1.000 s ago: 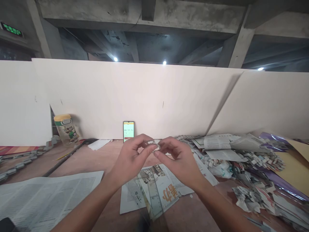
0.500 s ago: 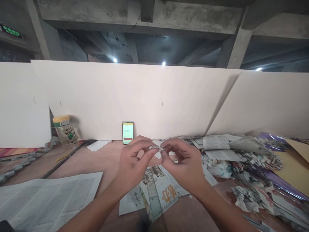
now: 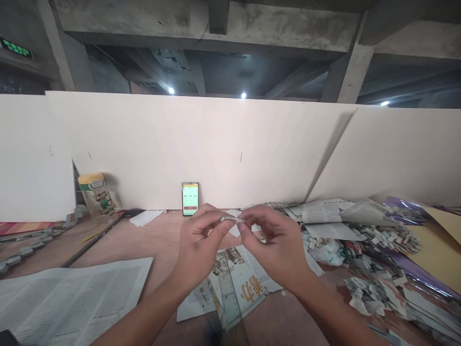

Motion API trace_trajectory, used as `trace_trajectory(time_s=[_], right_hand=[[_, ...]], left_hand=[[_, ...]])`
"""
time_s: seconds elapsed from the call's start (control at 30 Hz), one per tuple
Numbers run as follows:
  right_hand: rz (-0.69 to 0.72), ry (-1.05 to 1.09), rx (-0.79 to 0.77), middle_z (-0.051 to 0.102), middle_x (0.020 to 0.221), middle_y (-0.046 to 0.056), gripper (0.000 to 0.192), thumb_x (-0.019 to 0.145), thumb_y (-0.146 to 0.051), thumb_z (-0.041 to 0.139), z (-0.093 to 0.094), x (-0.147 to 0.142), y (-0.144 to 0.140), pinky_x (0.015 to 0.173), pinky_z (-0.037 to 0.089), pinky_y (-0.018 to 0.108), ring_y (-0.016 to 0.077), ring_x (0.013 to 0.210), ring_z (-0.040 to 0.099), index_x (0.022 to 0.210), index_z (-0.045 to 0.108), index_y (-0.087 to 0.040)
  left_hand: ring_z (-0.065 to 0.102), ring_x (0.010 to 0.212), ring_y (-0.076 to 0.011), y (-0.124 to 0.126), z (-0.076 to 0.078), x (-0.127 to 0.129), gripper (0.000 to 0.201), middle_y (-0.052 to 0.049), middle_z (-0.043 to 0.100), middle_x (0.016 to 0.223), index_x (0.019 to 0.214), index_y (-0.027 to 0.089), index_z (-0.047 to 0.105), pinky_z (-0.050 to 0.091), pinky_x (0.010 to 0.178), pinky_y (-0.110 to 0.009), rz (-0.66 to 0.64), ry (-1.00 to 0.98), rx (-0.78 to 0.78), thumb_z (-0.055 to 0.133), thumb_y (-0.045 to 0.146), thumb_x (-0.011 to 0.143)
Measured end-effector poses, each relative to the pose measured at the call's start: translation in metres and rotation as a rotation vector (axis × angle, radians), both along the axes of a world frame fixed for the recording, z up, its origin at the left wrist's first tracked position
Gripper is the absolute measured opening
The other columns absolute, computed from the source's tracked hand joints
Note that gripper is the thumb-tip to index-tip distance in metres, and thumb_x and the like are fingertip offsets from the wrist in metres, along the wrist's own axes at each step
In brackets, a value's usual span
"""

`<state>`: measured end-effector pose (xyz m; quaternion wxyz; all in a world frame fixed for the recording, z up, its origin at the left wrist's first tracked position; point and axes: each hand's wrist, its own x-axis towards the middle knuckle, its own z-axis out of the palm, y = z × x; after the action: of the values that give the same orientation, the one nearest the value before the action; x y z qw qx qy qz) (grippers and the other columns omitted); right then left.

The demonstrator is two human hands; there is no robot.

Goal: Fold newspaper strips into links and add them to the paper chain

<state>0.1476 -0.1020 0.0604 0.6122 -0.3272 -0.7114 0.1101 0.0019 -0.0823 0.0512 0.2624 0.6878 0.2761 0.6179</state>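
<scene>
Both my hands are raised over the brown table, fingertips meeting on a small folded newspaper piece (image 3: 233,219). My left hand (image 3: 199,245) pinches its left end between thumb and forefinger. My right hand (image 3: 275,245) pinches its right end. Under my hands lies a torn newspaper sheet (image 3: 236,288) with an orange character printed on it.
A phone (image 3: 190,198) with a lit timer screen leans on the white partition (image 3: 230,149). A printed tumbler (image 3: 97,194) stands at back left. A large newspaper sheet (image 3: 68,300) lies front left. A heap of folded newspaper pieces (image 3: 374,274) and purple film (image 3: 414,269) fill the right.
My hands have drifted slightly right and lower, and the small paper piece now looks flatter and narrower between my fingertips. The phone's timer has advanced.
</scene>
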Motion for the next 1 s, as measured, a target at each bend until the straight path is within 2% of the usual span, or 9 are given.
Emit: trace_trajectory(time_s=[0.13, 0.27, 0.4, 0.53, 0.63, 0.77, 0.87, 1.0], right_hand=[[0.067, 0.037, -0.112, 0.062, 0.065, 0.000, 0.007, 0.076, -0.017, 0.062, 0.002, 0.005, 0.003, 0.052, 0.046, 0.023, 0.0115, 0.059, 0.055, 0.081, 0.066, -0.019], [0.148, 0.089, -0.216, 0.063, 0.063, 0.000, 0.012, 0.077, -0.021, 0.063, 0.002, 0.007, 0.010, 0.054, 0.049, 0.023, 0.0109, 0.058, 0.057, 0.088, 0.067, -0.018], [0.216, 0.126, -0.295, 0.065, 0.065, 0.000, 0.014, 0.076, -0.022, 0.065, 0.001, 0.008, 0.015, 0.058, 0.051, 0.024, 0.0106, 0.059, 0.059, 0.090, 0.067, -0.019], [0.282, 0.140, -0.357, 0.066, 0.066, 0.000, 0.011, 0.077, -0.025, 0.065, 0.002, 0.011, 0.017, 0.057, 0.052, 0.024, 0.0113, 0.059, 0.059, 0.086, 0.068, -0.019], [0.239, 0.123, -0.307, 0.067, 0.068, 0.000, 0.006, 0.076, -0.023, 0.066, 0.003, 0.013, 0.016, 0.057, 0.051, 0.023, 0.0106, 0.059, 0.059, 0.080, 0.069, -0.020], [0.158, 0.063, -0.208, 0.068, 0.072, 0.001, 0.006, 0.076, -0.022, 0.066, 0.003, 0.015, 0.014, 0.059, 0.050, 0.024, 0.0116, 0.061, 0.060, 0.081, 0.069, -0.020], [0.126, 0.032, -0.175, 0.068, 0.069, 0.001, 0.006, 0.076, -0.023, 0.066, 0.004, 0.017, 0.013, 0.059, 0.050, 0.025, 0.0129, 0.063, 0.060, 0.080, 0.069, -0.019], [0.124, -0.006, -0.203, 0.069, 0.070, 0.003, 0.008, 0.077, -0.025, 0.066, 0.007, 0.020, 0.011, 0.059, 0.050, 0.027, 0.0146, 0.065, 0.061, 0.079, 0.070, -0.018]], left_hand=[[0.043, 0.063, -0.0104, -0.003, 0.002, 0.002, 0.031, 0.001, 0.048, 0.064, 0.055, 0.017, 0.057, 0.037, 0.059, -0.023, -0.052, -0.011, -0.123, 0.057, 0.029, 0.084], [0.038, 0.057, -0.0102, 0.002, -0.004, 0.005, 0.032, 0.003, 0.040, 0.057, 0.060, 0.018, 0.053, 0.033, 0.055, -0.024, -0.106, -0.077, -0.272, 0.055, 0.037, 0.085], [0.039, 0.055, -0.0100, 0.007, -0.007, 0.003, 0.030, 0.002, 0.045, 0.059, 0.066, 0.018, 0.057, 0.034, 0.054, -0.025, -0.159, -0.077, -0.333, 0.054, 0.040, 0.086], [0.043, 0.056, -0.0103, 0.007, -0.001, -0.001, 0.027, 0.002, 0.049, 0.058, 0.067, 0.019, 0.063, 0.036, 0.053, -0.023, -0.140, 0.024, -0.236, 0.054, 0.037, 0.086], [0.048, 0.060, -0.0113, 0.006, 0.002, -0.003, 0.023, 0.002, 0.054, 0.061, 0.074, 0.022, 0.067, 0.038, 0.056, -0.023, -0.078, 0.104, -0.112, 0.053, 0.033, 0.087], [0.055, 0.075, -0.0148, 0.005, 0.004, -0.007, 0.020, -0.001, 0.064, 0.077, 0.088, 0.022, 0.069, 0.043, 0.067, -0.025, -0.035, 0.233, 0.035, 0.050, 0.028, 0.089], [0.055, 0.073, -0.0163, 0.005, 0.005, -0.010, 0.022, -0.002, 0.063, 0.071, 0.080, 0.020, 0.069, 0.043, 0.071, -0.028, -0.016, 0.291, 0.091, 0.050, 0.027, 0.088], [0.055, 0.067, -0.0175, 0.005, 0.009, -0.013, 0.030, -0.002, 0.060, 0.061, 0.064, 0.019, 0.064, 0.043, 0.065, -0.029, -0.026, 0.343, 0.105, 0.050, 0.030, 0.087]])
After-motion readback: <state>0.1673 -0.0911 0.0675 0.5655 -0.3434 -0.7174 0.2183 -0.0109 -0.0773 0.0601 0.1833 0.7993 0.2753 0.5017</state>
